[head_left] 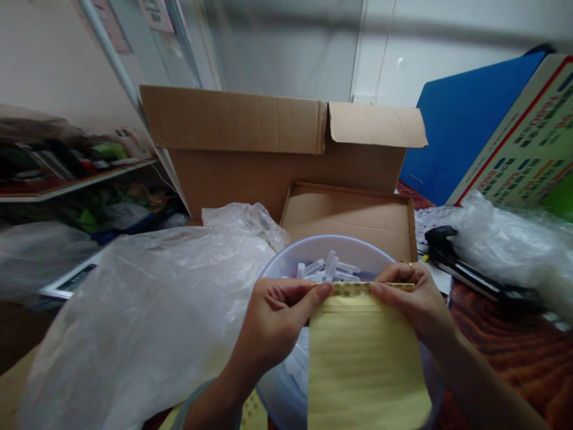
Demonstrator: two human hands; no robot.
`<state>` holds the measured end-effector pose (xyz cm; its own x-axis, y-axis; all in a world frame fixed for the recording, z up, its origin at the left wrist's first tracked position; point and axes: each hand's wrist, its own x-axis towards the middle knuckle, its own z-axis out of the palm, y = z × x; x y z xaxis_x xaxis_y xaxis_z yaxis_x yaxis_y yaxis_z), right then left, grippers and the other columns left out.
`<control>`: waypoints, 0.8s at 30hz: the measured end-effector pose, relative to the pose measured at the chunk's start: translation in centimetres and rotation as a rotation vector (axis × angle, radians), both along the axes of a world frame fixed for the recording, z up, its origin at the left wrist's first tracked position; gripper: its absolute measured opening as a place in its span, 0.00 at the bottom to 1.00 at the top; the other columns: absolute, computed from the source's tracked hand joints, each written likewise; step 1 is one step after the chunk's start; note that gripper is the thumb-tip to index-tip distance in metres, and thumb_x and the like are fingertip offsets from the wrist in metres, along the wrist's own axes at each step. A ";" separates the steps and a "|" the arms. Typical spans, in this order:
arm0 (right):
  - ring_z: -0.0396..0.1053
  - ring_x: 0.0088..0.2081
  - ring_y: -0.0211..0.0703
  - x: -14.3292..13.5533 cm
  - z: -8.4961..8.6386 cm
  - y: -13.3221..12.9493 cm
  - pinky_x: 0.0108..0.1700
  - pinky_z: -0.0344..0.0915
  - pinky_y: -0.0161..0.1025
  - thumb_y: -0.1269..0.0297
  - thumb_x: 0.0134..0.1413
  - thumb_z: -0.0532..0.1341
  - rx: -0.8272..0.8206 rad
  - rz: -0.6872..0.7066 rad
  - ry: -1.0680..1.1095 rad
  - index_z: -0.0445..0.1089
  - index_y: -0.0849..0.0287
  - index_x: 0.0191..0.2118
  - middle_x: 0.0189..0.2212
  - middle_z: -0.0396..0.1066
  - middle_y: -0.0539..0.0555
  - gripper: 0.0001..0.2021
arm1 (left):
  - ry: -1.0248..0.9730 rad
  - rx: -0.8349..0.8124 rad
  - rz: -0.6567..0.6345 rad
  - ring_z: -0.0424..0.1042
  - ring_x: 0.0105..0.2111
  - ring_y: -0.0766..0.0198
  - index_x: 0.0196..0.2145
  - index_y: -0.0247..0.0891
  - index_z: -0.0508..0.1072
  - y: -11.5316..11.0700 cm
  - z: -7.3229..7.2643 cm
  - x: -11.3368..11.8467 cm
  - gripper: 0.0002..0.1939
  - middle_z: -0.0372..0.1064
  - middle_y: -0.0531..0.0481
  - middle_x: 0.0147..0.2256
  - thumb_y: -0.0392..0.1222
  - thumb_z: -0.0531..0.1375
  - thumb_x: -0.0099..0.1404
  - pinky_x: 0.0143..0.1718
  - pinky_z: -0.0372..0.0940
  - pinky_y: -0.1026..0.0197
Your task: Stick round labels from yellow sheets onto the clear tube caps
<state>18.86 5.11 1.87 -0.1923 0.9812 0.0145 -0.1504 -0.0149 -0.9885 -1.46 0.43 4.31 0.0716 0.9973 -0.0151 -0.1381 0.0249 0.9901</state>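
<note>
A yellow paper sheet hangs from my two hands, its dotted top edge folded over into a narrow strip. My left hand pinches the strip's left end between thumb and fingers. At the right part of the same strip, my right hand grips with the thumb in front; a ring is on one finger. Behind and under the sheet stands a pale round plastic tub. Small white plastic tubes lie in it, partly hidden by the sheet and hands.
An open cardboard box stands behind the tub, with a shallow cardboard tray before it. A large plastic bag spreads on the left. At right are a black device, clear plastic wrap and a blue board.
</note>
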 end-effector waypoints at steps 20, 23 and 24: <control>0.67 0.21 0.34 -0.4 0.0 -0.7 0.22 0.62 0.26 0.62 0.46 0.69 0.390 0.122 -0.225 0.80 0.60 0.27 0.21 0.74 0.53 0.07 | 0.336 0.314 0.185 0.77 0.26 0.61 0.26 0.43 0.83 -0.2 -1.3 1.5 0.03 0.79 0.51 0.27 0.38 0.68 0.54 0.28 0.70 0.68; 0.66 0.20 0.33 -0.5 0.1 -0.9 0.21 0.60 0.25 0.61 0.46 0.70 0.355 0.126 -0.203 0.80 0.59 0.26 0.20 0.74 0.53 0.07 | 0.392 0.378 0.170 0.75 0.24 0.63 0.28 0.43 0.83 -0.6 -1.4 1.6 0.04 0.79 0.51 0.26 0.39 0.66 0.57 0.25 0.67 0.69; 0.65 0.19 0.32 -0.5 0.1 -1.0 0.20 0.59 0.25 0.61 0.46 0.70 0.347 0.115 -0.199 0.80 0.60 0.26 0.19 0.73 0.53 0.07 | 0.401 0.381 0.162 0.73 0.23 0.64 0.28 0.42 0.83 -0.7 -1.3 1.7 0.05 0.78 0.52 0.25 0.40 0.66 0.57 0.24 0.65 0.69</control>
